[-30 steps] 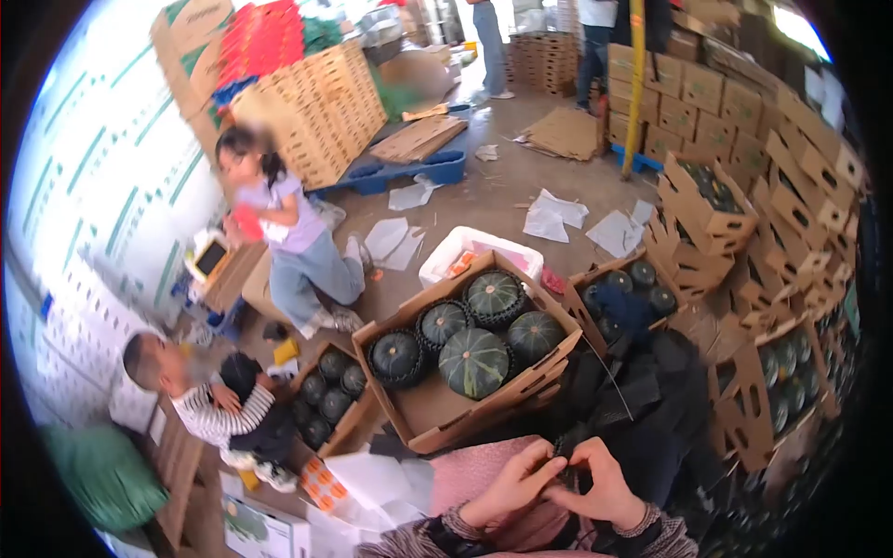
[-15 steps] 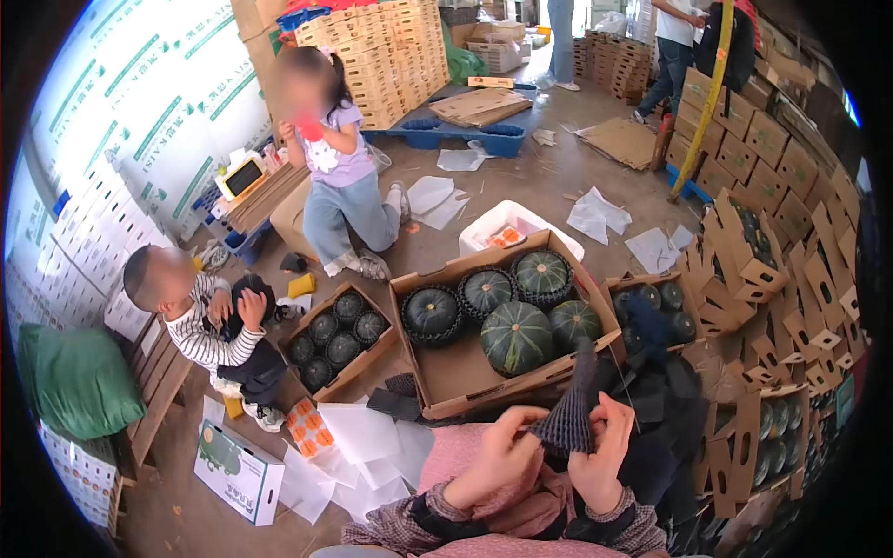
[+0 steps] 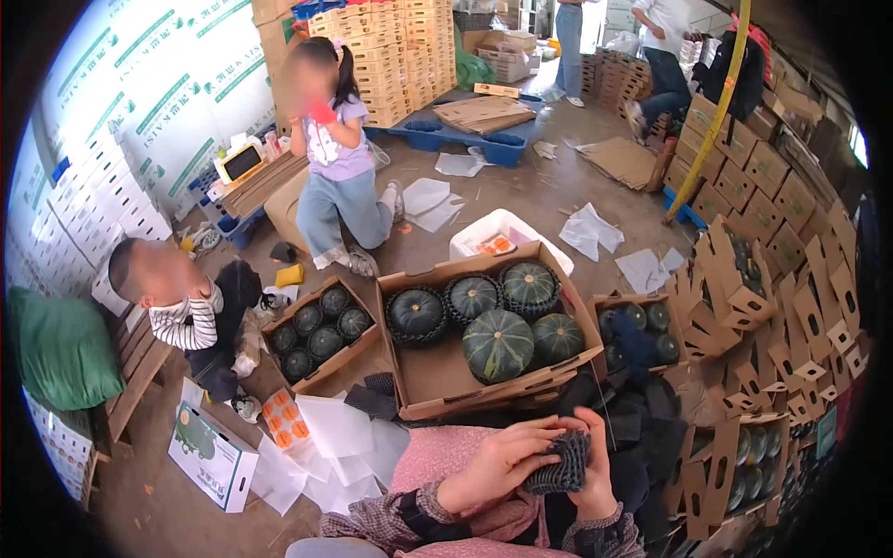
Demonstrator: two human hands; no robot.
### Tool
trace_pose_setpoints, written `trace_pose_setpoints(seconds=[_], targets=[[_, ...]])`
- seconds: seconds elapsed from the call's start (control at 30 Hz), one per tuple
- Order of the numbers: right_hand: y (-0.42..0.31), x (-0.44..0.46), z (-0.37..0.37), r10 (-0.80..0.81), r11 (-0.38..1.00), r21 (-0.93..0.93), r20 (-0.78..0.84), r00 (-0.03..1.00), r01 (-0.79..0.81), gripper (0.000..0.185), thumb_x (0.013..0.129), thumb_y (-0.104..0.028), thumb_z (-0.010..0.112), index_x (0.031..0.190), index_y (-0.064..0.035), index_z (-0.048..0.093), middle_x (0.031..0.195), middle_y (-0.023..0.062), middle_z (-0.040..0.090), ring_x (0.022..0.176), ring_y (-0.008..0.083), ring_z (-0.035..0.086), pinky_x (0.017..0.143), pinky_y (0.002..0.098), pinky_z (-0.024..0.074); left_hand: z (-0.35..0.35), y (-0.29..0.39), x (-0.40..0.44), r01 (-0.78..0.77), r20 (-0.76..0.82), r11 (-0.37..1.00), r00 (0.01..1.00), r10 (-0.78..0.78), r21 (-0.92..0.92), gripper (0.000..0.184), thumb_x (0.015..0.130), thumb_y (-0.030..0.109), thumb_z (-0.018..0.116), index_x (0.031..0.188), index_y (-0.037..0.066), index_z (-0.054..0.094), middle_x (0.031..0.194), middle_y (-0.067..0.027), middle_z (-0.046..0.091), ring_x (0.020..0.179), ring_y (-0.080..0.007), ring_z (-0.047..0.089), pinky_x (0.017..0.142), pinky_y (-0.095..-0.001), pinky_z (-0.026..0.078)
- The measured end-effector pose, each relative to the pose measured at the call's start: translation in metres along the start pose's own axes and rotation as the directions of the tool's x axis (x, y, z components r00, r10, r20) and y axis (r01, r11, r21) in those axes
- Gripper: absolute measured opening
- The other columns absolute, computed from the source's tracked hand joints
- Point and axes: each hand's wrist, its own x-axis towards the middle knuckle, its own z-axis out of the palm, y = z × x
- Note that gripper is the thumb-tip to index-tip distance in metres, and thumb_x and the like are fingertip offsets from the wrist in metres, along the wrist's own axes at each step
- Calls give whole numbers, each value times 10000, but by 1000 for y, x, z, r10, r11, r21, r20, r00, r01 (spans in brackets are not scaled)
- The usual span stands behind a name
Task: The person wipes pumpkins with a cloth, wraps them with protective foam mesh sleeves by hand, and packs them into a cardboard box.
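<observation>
In front of my lap I hold a black foam net sleeve (image 3: 561, 463), now bunched into a short, rounded shape. My left hand (image 3: 502, 465) grips its left side with the fingers laid over it. On the other side, my right hand (image 3: 595, 470) has its fingers curled round the sleeve. Just beyond my hands stands an open cardboard box (image 3: 581, 363). Inside it, two bare green squashes, one a large striped squash (image 3: 499, 345), lie nearer me. Several squashes in black nets, such as the netted squash (image 3: 416, 314), sit along the far side.
A smaller box of netted squashes (image 3: 275, 327) stands left, another box (image 3: 684, 358) right. Black foam nets (image 3: 642, 418) pile up by my right side. White paper sheets (image 3: 339, 442) and orange stickers (image 3: 286, 418) lie left. One person (image 3: 335, 158) kneels ahead; another (image 3: 200, 316) sits left.
The foam net sleeve was stretched upright to a point; now it is folded down into a compact roll between my hands. The seated person on the left has raised their hands towards their face.
</observation>
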Motion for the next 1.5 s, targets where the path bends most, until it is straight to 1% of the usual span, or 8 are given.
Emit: trace_pose_setpoints(seconds=[0.17, 0.27, 0.33, 0.5, 0.6, 0.7, 1.37, 1.5], targets=[[-1, 1, -22, -113, 914, -373, 141, 984, 158, 231, 744, -51, 696, 955, 12, 627, 1078, 123, 601, 1035, 227, 587, 925, 355, 471, 2, 10, 6, -291, -80, 957, 954, 289, -5, 201, 805, 98, 746, 931, 3, 621, 912, -73, 623, 964, -241, 624, 966, -428, 461], [-15, -6, -33, 63, 969, -247, 226, 972, -6, 218, 769, -95, 692, 944, 29, 653, 976, 123, 650, 934, 234, 621, 853, 370, 499, -32, 25, 12, 557, 699, 804, 659, -276, -208, 174, 874, 141, 698, 957, 15, 609, 939, -69, 627, 994, -211, 607, 925, -383, 468], [-32, -19, -29, 345, 932, 27, 241, 907, -362, 178, 824, -98, 665, 940, 35, 637, 917, 106, 653, 887, 229, 630, 828, 383, 507, -49, 33, 9, 439, 578, 833, 794, -186, -336, 131, 911, 141, 647, 943, 24, 597, 947, -64, 628, 978, -175, 588, 873, -333, 466], [-15, -11, -41, 530, 833, -294, 666, 524, -469, 365, 834, -304, 760, 1029, -19, 644, 951, 74, 665, 858, 144, 607, 724, 284, 485, -49, 14, -8, 542, 458, 425, 841, -290, -726, 181, 933, 189, 613, 969, 19, 566, 1017, -67, 573, 971, -159, 515, 899, -322, 401], [-32, -19, -25, 118, 986, 27, 583, 804, -165, 289, 882, -240, 702, 1053, -13, 644, 852, 24, 651, 732, 110, 581, 633, 262, 452, -41, 13, -3, 610, 529, 606, 778, -338, -511, 345, 967, 371, 565, 1015, 31, 592, 1039, -9, 569, 977, -122, 493, 887, -306, 403], [-16, -13, -22, 244, 954, 66, 401, 883, -293, 254, 913, -211, 658, 1079, -24, 613, 754, -9, 585, 637, 79, 515, 570, 243, 402, -50, 7, 1, 593, 493, 703, 781, -383, -393, 272, 978, 277, 565, 1026, 14, 616, 922, 27, 595, 856, -77, 521, 764, -248, 443], [-25, -8, 4, 137, 988, 11, 386, 912, -153, 327, 935, -346, 621, 1097, -62, 624, 577, -51, 527, 420, 44, 403, 396, 215, 299, -47, 15, 3, 506, 422, 765, 842, -337, -398, 228, 995, 253, 537, 959, 35, 595, 822, 77, 522, 768, -27, 457, 666, -200, 408], [-37, -14, 23, 222, 975, -81, 271, 937, -208, 367, 954, -354, 590, 1160, -51, 602, 851, 11, 622, 744, 104, 584, 663, 259, 485, -48, 18, 2, 503, 389, 772, 849, -357, -388, 230, 1003, 258, 522, 905, 52, 546, 768, 86, 435, 708, -19, 371, 593, -202, 328]])
